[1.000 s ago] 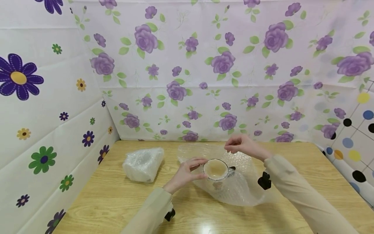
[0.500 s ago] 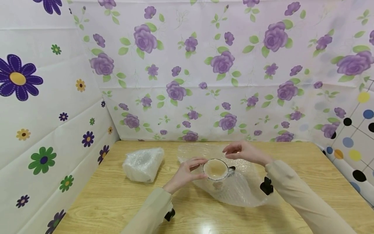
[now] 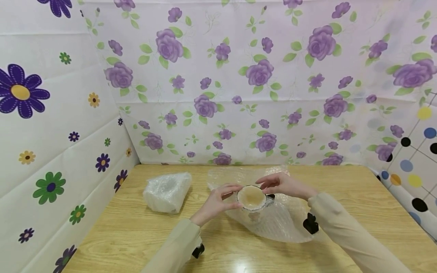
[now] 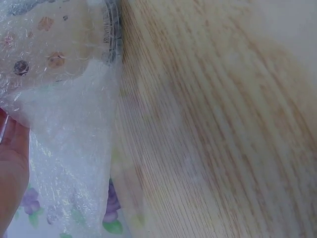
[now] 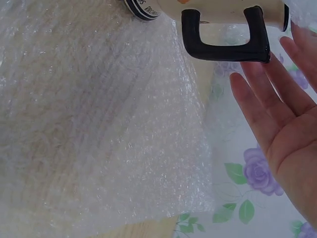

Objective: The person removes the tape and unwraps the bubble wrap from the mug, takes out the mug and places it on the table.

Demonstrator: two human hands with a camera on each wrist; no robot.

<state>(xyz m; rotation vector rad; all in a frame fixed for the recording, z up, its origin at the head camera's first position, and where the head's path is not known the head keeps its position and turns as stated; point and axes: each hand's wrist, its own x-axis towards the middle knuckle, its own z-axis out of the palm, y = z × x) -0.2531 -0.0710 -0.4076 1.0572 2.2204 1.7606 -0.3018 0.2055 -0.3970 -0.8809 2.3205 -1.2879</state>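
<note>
A cream mug (image 3: 252,198) with a dark rim and black handle (image 5: 225,52) lies on its side, mouth facing me, partly covered in bubble wrap (image 5: 124,124). My left hand (image 3: 218,201) grips its left side through the wrap, thumb below and fingers above. In the left wrist view, the wrapped mug (image 4: 59,44) shows printed spots, and only part of the hand is visible. My right hand (image 3: 281,185) is at the upper right of the rim, fingertips touching the wrap there. The right wrist view shows its fingers mostly straight beside the handle, some tips hidden.
A bundle wrapped in bubble wrap (image 3: 167,192) sits on the wooden table (image 3: 136,235) to the left. Loose wrap spreads behind and right of the mug. Flower-printed cloth (image 3: 205,132) stands along the table's back edge, with dotted cloth (image 3: 413,182) at the right.
My right hand has come down and left from above the wrap to the mug's rim. The left hand and the mug have stayed in place.
</note>
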